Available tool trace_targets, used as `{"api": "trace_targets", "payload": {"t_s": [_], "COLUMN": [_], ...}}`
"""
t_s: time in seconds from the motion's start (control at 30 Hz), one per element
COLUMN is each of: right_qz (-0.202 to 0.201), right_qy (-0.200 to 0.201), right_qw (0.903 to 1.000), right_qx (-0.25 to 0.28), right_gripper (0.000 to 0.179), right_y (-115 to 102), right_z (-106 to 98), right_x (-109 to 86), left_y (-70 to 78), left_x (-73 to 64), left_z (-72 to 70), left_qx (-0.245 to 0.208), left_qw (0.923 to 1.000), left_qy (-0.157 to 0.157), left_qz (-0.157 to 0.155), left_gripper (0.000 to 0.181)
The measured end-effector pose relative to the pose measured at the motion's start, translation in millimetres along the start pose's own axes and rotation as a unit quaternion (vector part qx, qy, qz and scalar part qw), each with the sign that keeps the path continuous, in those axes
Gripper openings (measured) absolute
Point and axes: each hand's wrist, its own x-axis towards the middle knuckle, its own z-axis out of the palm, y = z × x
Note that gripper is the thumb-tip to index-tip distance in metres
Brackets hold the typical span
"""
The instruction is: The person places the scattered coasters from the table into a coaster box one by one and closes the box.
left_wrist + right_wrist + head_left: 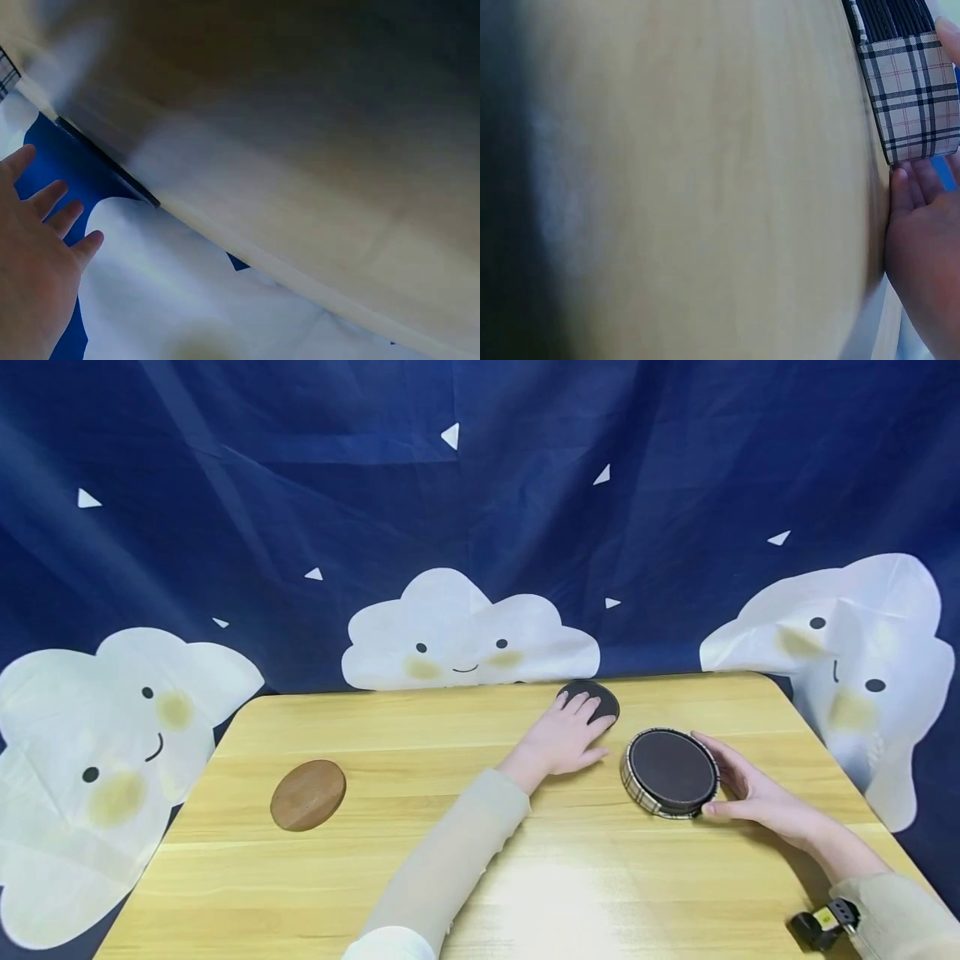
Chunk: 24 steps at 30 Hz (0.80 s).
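Observation:
A black round coaster point(604, 703) lies at the table's far edge. My left hand point(564, 732) reaches over it, fingers spread and fairly straight at its near side; in the left wrist view the coaster point(109, 161) shows only as a thin dark edge, and whether the fingers touch it I cannot tell. To the right, a round plaid coaster holder point(911, 97) stands on the table, containing a stack of dark coasters point(672, 766). My right hand point(757, 793) holds the holder from its right side, thumb at the near side and fingers curled round the far side.
A brown round coaster point(308, 795) lies by itself on the left part of the wooden table point(247, 877). Behind the table hangs a dark blue cloth point(517, 518) printed with clouds. A small black device point(823, 923) is at the right wrist.

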Motion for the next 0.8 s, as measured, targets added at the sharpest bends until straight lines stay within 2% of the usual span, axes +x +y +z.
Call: {"api": "trace_targets", "payload": {"t_s": [0.57, 0.8], "right_qz": [0.004, 0.007], "right_qy": [0.000, 0.001], "right_qw": [1.0000, 1.0000], "right_qx": [-0.001, 0.001], "right_gripper": [0.099, 0.100], "right_y": [0, -1], "right_z": [-1, 0], "right_x": [-0.6, -0.4], "left_y": [-2.9, -1.7], "left_x": [14.6, 22.9], "left_z": [4.3, 5.3], "left_qx": [-0.029, -0.044], "left_qw": [0.9976, 0.9957], "left_qy": [-0.046, -0.054], "left_qz": [-0.044, -0.062], "left_gripper": [0.063, 0.064]}}
